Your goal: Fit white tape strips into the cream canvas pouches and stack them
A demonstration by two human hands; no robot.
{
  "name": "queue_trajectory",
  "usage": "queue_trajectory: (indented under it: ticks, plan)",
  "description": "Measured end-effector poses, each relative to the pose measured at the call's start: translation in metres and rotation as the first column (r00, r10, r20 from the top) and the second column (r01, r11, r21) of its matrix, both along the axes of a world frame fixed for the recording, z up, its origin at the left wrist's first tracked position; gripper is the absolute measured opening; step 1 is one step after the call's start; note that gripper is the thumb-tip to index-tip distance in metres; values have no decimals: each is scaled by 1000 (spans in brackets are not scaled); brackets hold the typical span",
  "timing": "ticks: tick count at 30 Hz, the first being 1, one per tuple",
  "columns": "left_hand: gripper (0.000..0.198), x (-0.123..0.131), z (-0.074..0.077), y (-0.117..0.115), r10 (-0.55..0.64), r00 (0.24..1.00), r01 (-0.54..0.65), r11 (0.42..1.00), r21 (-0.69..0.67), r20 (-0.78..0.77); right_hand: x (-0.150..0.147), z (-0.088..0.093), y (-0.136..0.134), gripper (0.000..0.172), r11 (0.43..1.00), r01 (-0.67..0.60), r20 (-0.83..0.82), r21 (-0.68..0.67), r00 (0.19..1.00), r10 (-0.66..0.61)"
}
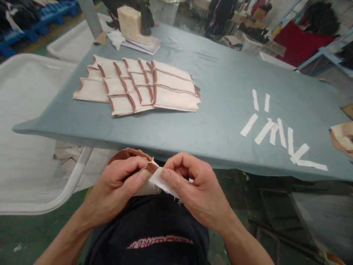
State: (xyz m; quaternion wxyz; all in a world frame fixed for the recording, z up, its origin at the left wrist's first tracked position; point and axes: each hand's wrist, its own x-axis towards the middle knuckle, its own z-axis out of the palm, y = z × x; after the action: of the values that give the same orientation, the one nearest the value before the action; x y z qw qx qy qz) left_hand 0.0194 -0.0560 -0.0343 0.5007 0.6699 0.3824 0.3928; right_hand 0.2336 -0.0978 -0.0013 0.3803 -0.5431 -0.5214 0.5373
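Both hands are held close together below the near edge of the table, over my dark shirt. My left hand (118,186) is closed on a cream piece with a brown edge (151,168), thumb pressing on its top. My right hand (190,187) pinches a white strip (161,182) that lies against that piece. On the grey-blue table (215,84), several finished cream pieces with brown trim (138,86) lie overlapped in rows at the left. Several white strips (278,132) are laid out on the table at the right.
A white plastic bin (30,129) stands at the left beside the table. A yellowish block (131,24) and papers sit at the far edge. More cream and brown material (343,138) lies at the right edge. Racks, chairs and clothing fill the background.
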Motion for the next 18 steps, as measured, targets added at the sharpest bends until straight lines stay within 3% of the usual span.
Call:
queue_trajectory:
  ticks: [9,18]
  plan:
    - [28,3,-7,-3,79,995,-75,995,-63,59,-15,-17,5,28,994,84,36,65,996,-87]
    - [30,-3,-19,-3,95,992,-88,992,-89,86,-27,-19,7,25,983,147,50,112,987,-153]
